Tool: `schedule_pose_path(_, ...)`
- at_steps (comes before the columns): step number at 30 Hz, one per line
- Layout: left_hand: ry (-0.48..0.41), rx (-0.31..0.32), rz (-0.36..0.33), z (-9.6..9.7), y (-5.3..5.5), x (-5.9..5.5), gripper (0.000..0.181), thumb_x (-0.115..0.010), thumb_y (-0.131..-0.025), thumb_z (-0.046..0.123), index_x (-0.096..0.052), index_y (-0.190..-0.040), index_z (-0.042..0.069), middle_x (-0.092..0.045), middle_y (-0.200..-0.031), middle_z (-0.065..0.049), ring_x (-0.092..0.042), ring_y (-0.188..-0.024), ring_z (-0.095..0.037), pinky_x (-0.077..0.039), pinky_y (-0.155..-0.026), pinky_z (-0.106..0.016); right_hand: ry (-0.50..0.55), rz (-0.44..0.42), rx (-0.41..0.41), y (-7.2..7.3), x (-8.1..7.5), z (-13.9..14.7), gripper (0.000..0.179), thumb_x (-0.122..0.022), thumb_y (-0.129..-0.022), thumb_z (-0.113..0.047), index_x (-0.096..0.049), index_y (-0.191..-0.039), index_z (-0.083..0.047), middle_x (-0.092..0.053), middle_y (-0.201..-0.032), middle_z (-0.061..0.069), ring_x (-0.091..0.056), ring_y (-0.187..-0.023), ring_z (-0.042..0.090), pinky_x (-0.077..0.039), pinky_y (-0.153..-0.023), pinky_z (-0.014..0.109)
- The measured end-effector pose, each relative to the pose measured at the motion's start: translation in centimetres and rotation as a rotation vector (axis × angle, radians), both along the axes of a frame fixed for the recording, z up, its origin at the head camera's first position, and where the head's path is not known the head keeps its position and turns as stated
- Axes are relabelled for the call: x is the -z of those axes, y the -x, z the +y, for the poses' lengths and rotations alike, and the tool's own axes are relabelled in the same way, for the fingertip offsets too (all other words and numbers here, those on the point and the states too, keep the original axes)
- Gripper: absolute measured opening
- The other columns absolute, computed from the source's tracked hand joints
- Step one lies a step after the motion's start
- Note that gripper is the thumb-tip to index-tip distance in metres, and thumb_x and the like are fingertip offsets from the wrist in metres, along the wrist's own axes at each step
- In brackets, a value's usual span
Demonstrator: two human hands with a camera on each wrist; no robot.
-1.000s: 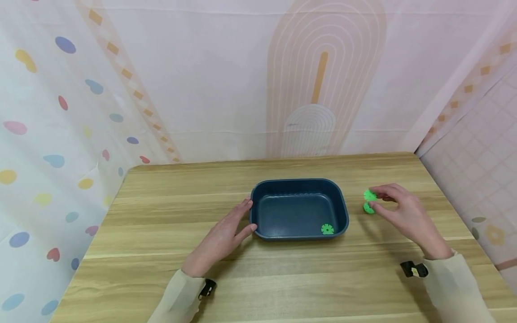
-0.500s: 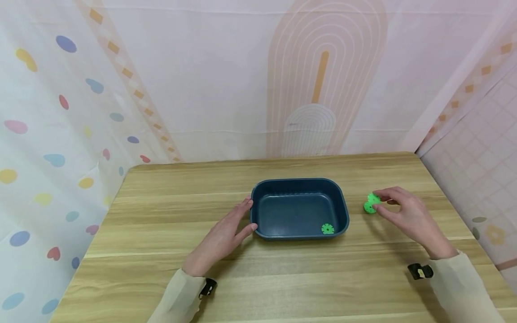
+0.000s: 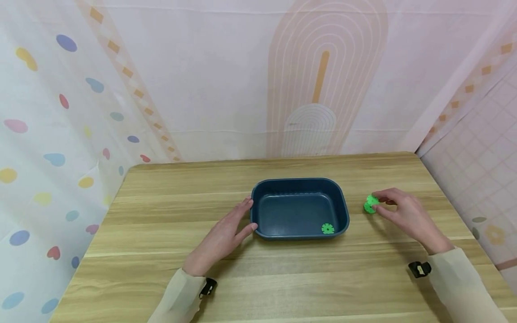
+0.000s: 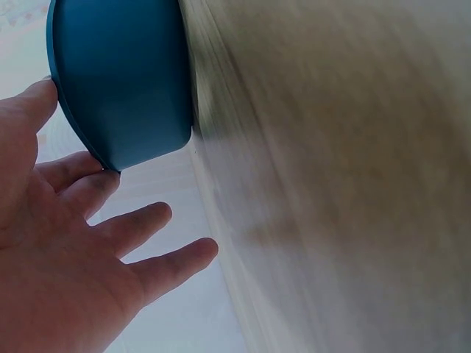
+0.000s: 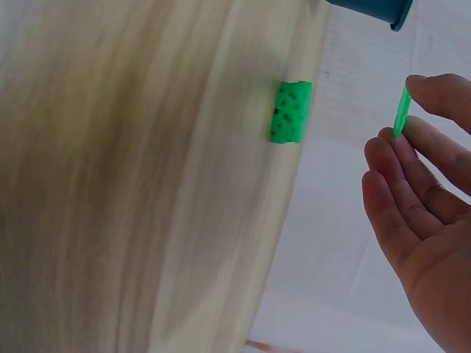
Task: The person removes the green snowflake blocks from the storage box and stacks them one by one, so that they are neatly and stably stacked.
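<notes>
My right hand (image 3: 408, 217) pinches a thin green notched plastic disc (image 5: 402, 112) between thumb and fingers. Below it stands a short stack of green discs (image 5: 291, 112) on the table, apart from the held one in the right wrist view. From the head view the held disc overlaps the stack. A dark blue rectangular basin (image 3: 299, 184) sits left of the stack. One green disc (image 3: 327, 229) lies inside, in its front right corner. With fingers extended, my left hand (image 3: 218, 244) touches the basin's left rim; the ring and little fingers stand free in the left wrist view.
The wood-grain table (image 3: 169, 233) carries the basin and the stack. Its back edge meets a patterned curtain (image 3: 210, 89), and more curtain hangs at both sides. Black straps (image 3: 420, 269) are on both wrists over light sleeves.
My right hand first shifted slightly right, bringing the pinched disc from the stack's far side to over it, then dropped a little. The left hand and basin have stayed put.
</notes>
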State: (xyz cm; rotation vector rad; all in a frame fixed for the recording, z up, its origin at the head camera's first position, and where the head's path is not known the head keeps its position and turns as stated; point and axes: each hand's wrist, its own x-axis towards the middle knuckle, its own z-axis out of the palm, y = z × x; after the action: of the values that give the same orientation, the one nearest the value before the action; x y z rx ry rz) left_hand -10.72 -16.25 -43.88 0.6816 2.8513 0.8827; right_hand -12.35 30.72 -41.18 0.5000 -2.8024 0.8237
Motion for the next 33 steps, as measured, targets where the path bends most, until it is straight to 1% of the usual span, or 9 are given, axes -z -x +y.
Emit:
schedule_pose_path(9, -0.007, 0.003, 0.000, 0.0, 0.0, 0.0, 0.070, -0.055, -0.108, 0.043, -0.031, -0.163, 0.009, -0.024, -0.170, -0.007, -0.031, -0.153, -0.029, -0.033, -0.120, -0.052, -0.009, -0.015, -0.004, 0.3, 0.4, 0.3, 0.028, -0.077, -0.093, -0.007, -0.072, -0.119, 0.004, -0.070, -0.116, 0.023, -0.069, -0.100, 0.042, -0.056, -0.085, 0.061)
schedule_pose_path(20, -0.002, 0.004, 0.007, 0.0, 0.0, 0.0, 0.069, -0.055, -0.108, 0.043, -0.032, -0.163, 0.008, -0.025, -0.170, -0.007, -0.031, -0.153, -0.029, -0.033, -0.120, -0.052, -0.033, -0.128, 0.007, 0.8, 0.4, 0.5, 0.029, -0.075, -0.096, -0.010, -0.071, -0.121, 0.005, -0.069, -0.119, 0.025, -0.068, -0.105, 0.044, -0.055, -0.088, 0.062)
schedule_pose_path(33, -0.009, 0.006, 0.001, 0.0, 0.0, 0.0, 0.069, -0.055, -0.108, 0.042, -0.032, -0.163, 0.008, -0.025, -0.170, -0.008, -0.030, -0.153, -0.032, -0.031, -0.121, -0.053, -0.052, -0.184, 0.013, 1.3, 0.9, 0.7, 0.032, -0.075, -0.095, -0.010, -0.070, -0.122, 0.008, -0.070, -0.117, 0.026, -0.068, -0.104, 0.042, -0.056, -0.088, 0.059)
